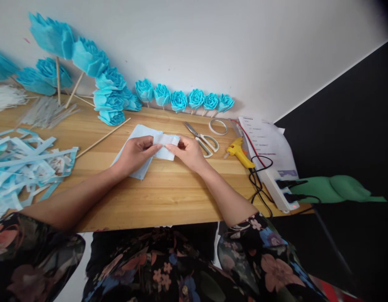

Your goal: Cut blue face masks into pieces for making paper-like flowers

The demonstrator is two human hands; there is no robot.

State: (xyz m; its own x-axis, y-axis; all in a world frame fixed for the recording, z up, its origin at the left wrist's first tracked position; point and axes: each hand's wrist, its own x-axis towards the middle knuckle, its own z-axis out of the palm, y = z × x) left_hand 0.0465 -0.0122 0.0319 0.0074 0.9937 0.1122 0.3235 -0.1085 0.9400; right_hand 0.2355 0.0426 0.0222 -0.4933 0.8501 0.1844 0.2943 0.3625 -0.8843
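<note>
Between my two hands is a small pale-blue sheet (165,152), which looks like thin paper or nonwoven fabric. My left hand (137,153) pinches its left side with thumb and fingers. At its right side my right hand (188,152) grips it, thumb in front and fingers curled behind. Under my left hand lies a stack of larger pale-blue sheets (140,173), partly covered by the hand. Scissors (202,138) with white handles rest just beyond my right hand, next to a roll of tape (218,126).
A yellow glue gun (240,153) and a white power strip (277,188) with cables are at right, beside printed papers (263,138). Blue artificial flowers (178,101) line the wall. Blue-white strips (27,163) pile up at left, near a wooden stick (102,138).
</note>
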